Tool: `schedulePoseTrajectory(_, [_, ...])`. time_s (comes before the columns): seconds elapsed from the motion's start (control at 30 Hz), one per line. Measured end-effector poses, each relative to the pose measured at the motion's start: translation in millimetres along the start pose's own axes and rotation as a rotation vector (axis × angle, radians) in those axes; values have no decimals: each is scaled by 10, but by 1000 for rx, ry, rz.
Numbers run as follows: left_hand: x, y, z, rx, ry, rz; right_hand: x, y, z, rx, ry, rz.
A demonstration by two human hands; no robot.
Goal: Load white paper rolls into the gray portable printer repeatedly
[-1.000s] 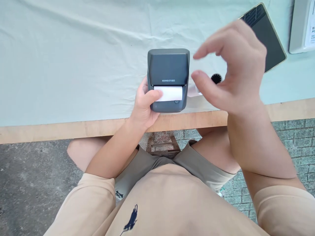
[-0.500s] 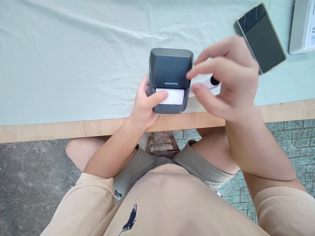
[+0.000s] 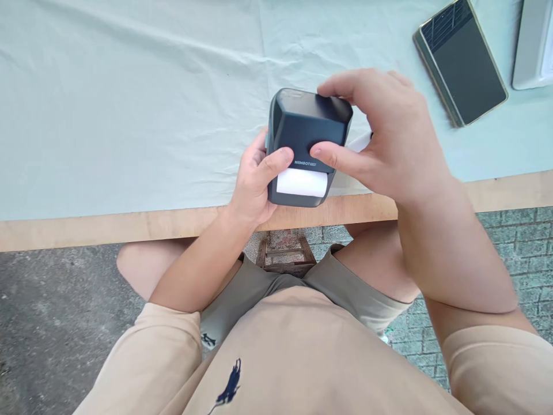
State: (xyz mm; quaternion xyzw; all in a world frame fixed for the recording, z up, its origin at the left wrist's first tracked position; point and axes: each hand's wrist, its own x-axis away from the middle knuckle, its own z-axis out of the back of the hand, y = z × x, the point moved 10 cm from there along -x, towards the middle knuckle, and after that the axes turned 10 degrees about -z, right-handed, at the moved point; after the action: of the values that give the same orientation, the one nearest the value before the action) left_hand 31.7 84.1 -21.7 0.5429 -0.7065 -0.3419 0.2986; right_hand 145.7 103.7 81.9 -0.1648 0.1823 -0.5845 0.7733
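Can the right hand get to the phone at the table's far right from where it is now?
Probably yes. The right hand grips the label printer and would have to let go first; only bare cloth lies between it and the phone.

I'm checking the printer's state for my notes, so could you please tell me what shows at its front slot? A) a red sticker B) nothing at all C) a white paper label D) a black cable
C: a white paper label sticks out of the dark printer, which the left hand and right hand both grip.
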Motion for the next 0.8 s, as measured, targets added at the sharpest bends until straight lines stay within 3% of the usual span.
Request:
schedulePoseTrajectory(0.17, [-5,-25,11,62,40,37,8,19,10,4,33,-11])
schedulePoseTrajectory(0.37, [-24,-47,30,118,117,60,99,-90,46,-42,88,131])
schedulePoseTrajectory(0.63, [-20,-59,152,32,178,44,166,-134,46,52,23,230])
schedulePoseTrajectory(0.8, [-33,-81,133,53,161,46,138,-156,286,51,261,196])
